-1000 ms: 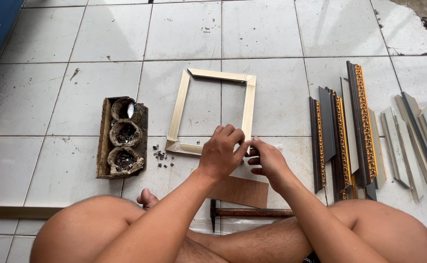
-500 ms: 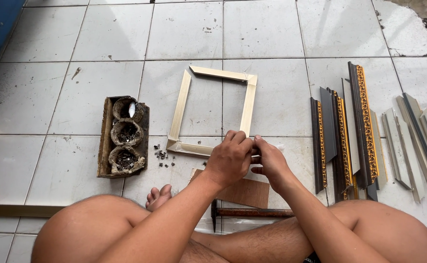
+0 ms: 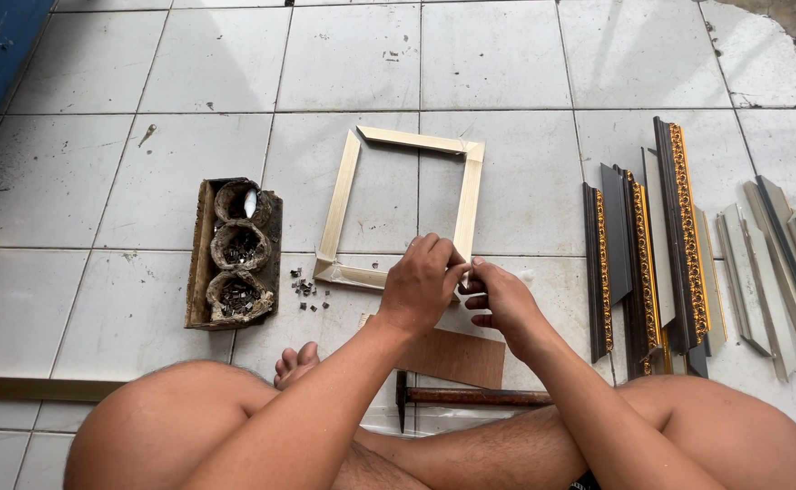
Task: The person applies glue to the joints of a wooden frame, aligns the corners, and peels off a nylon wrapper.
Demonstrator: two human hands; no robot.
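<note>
A pale gold picture frame (image 3: 342,195) of four mitred moulding strips lies flat on the tiled floor. My left hand (image 3: 419,289) is closed over its near right corner, fingers pressing down on the joint. My right hand (image 3: 500,301) meets it from the right, thumb and forefinger pinched at the same corner; whether anything small is between those fingertips is too small to tell. Both forearms reach out over my bare crossed legs.
A wooden tray (image 3: 200,259) with three cups of small metal fasteners sits left of the frame, loose fasteners (image 3: 304,290) beside it. A brown board (image 3: 460,356) and a hammer (image 3: 475,396) lie under my arms. Dark gold-trimmed mouldings (image 3: 679,227) and grey ones (image 3: 784,259) lie at right.
Both hands have stayed at the frame's near right corner, the left shifting slightly over the joint. My toes have slid a little to the right. The frame has not moved.
</note>
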